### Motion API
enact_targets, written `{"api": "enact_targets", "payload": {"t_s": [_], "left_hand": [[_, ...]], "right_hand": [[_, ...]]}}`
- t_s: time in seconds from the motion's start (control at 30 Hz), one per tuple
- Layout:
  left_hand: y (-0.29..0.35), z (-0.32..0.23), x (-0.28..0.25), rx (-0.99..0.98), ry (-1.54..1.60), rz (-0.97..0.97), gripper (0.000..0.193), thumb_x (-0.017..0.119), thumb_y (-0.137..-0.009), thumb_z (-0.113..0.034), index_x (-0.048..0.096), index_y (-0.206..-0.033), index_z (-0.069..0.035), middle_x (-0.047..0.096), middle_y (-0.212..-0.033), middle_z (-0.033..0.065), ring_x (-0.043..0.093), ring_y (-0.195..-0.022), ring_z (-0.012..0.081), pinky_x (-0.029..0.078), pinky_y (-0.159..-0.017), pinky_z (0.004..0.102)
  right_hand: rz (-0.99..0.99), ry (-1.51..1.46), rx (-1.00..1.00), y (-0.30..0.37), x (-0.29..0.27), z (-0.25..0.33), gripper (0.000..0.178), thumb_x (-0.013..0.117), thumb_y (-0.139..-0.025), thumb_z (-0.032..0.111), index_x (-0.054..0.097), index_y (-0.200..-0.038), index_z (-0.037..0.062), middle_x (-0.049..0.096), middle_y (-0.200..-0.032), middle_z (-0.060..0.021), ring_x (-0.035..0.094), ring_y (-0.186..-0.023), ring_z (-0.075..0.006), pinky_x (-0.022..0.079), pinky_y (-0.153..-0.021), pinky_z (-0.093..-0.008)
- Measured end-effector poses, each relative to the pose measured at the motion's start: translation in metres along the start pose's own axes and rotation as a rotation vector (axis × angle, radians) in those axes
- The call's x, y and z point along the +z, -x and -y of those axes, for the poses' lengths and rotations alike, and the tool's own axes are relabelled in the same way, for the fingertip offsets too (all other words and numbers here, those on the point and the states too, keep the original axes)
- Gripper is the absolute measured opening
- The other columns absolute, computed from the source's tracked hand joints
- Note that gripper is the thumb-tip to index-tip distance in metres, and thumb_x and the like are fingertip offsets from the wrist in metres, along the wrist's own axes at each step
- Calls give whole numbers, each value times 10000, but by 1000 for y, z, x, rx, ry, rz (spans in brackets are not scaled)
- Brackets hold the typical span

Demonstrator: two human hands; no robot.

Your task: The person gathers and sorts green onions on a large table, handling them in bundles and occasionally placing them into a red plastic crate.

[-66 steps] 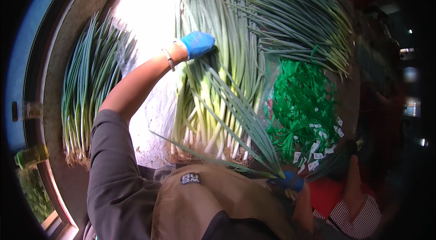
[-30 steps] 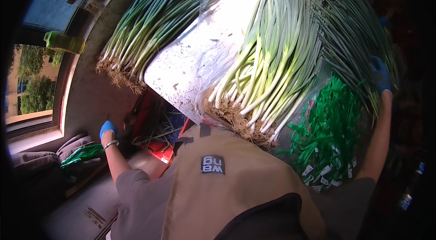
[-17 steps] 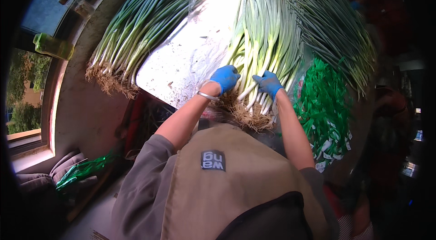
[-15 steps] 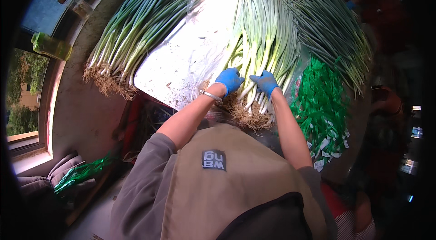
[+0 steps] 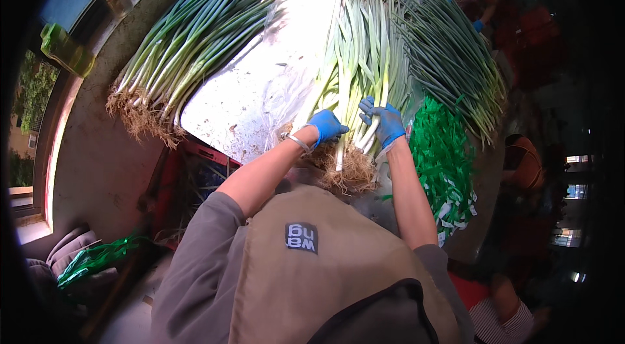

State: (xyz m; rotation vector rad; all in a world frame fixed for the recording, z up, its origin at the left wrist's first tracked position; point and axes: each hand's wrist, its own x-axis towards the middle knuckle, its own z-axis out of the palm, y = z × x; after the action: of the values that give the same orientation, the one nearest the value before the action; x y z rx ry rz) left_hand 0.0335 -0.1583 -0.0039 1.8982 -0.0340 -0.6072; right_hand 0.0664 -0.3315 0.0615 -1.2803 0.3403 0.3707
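Right grip (image 5: 387, 124) around onion stalks (image 5: 384, 82), left grip (image 5: 327, 127) alongside, roots (image 5: 351, 173) below.

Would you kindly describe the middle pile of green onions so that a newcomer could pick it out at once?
Find the sunlit white surface, then look to its right. There lies the middle pile of green onions, roots toward the brown apron. Unlike the neighbouring piles, it has the left hand and right hand, both blue-gloved, at its pale stems.
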Motion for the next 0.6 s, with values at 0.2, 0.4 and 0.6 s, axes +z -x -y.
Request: {"api": "enact_targets", "payload": {"t_s": [0.2,0.4,0.6], "left_hand": [[14,-30,3,-33,-386,-148,435,646,-735,-382,629,-856,36,614,-868,242,604,-827,357,481,-744,389],[-12,-70,15,41,729,-145,248,640,-800,-246,598,-703,-21,581,-601,62,518,-472,111,424,-426,233],[-68,-71,44,-34,788,-76,307,684,-768,-261,546,-610,-36,531,-529,63,454,-413,137,361,-387,260]], "right_hand": [[27,-44,111,-5,-41,0,260,457,-872,132,515,-1035,-61,603,-883,-130,533,-603,-156,455,-500,-259],[123,-123,232,19,-44,6,252,481,-868,168,523,-1030,-21,530,-770,-38,461,-576,-122,392,-481,-235],[147,-269,190,30,-51,-14,163,509,-871,174,514,-937,24,486,-712,-18,417,-532,-97,316,-430,-226]]}}
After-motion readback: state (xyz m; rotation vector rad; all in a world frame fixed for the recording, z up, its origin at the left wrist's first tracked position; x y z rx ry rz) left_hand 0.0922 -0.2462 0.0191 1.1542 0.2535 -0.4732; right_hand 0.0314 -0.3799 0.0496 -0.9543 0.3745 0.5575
